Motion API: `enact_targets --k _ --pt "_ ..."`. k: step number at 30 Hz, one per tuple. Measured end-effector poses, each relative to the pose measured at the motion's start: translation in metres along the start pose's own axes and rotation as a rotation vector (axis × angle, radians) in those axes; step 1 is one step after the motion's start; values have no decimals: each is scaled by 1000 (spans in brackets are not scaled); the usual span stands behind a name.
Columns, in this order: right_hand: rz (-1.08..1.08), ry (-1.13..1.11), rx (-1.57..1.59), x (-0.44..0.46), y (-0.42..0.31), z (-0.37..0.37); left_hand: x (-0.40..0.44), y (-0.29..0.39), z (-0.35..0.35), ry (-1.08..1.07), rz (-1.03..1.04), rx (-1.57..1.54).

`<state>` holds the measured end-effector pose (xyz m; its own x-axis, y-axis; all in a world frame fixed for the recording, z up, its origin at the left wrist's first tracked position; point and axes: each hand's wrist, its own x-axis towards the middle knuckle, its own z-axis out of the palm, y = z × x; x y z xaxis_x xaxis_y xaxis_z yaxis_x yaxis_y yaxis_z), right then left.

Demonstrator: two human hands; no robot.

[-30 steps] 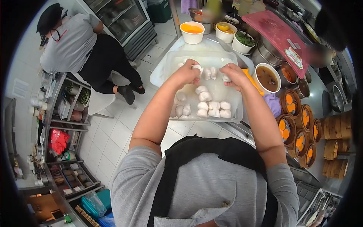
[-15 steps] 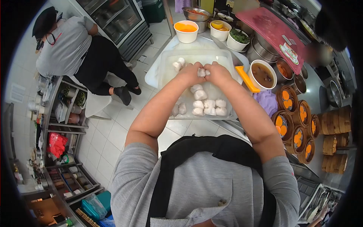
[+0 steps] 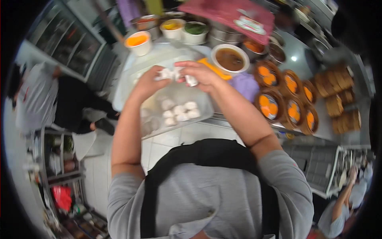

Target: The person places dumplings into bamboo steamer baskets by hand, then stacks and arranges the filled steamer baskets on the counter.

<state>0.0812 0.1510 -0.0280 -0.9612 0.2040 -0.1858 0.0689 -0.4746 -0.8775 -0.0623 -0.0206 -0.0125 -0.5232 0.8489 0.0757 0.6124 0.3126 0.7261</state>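
Over the clear plastic tray, both my hands hold pale white dumplings. My left hand pinches a dumpling between thumb and fingers. Close beside it, my right hand grips white dumplings, one showing below the fingers; blur hides exactly how many. Several more dumplings sit in a cluster at the tray's near side. Paler, blurred ones lie at its near left corner.
White tubs with orange filling, greens and brown liquid stand behind the tray. An orange-handled knife and purple cloth lie right of it. Bamboo steamers hold orange slices. Another person is at left.
My hands were together on the dumplings; now they are apart, each holding some. The view has swung, so the tray and steamers appear further left.
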Motion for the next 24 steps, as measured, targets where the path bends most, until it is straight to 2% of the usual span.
enact_targets --k 2,3,5,9,12,13,15,16,18,19,20,21,23,24 --pt "-8 27 26 -33 -16 -8 -6 37 -2 -130 -75 -274" --pt "-5 -11 61 -49 -23 -12 -5 51 1 -154 -56 -286" --pt "-51 45 -9 -89 -34 -30 -6 72 8 -336 -234 -580" --pt "-131 236 -172 -180 -57 -81 -6 122 54 -496 -210 -788" --pt "-165 444 -301 -237 -64 -119 6 159 103 -626 -202 -784" --pt "-172 439 -289 -250 -63 -135 12 167 122 -668 -187 -770" --pt "-111 544 -389 -266 -58 -166 24 185 157 -709 -182 -710" --pt "-120 538 -383 -269 -56 -175 30 192 175 -704 -181 -699" --pt "-26 560 -404 -272 -52 -191 40 201 207 -626 65 -475" --pt "45 629 -616 -268 -47 -193 44 202 220 -621 61 -466" --pt "38 622 -610 -267 -46 -192 48 201 231 -593 115 -379" --pt "4 610 -754 -267 -45 -187 50 204 236 -566 166 -292" --pt "-39 543 -1035 -269 -43 -186 53 206 242 -557 140 -278" --pt "-39 538 -1026 -272 -43 -180 53 207 243 -549 122 -275"
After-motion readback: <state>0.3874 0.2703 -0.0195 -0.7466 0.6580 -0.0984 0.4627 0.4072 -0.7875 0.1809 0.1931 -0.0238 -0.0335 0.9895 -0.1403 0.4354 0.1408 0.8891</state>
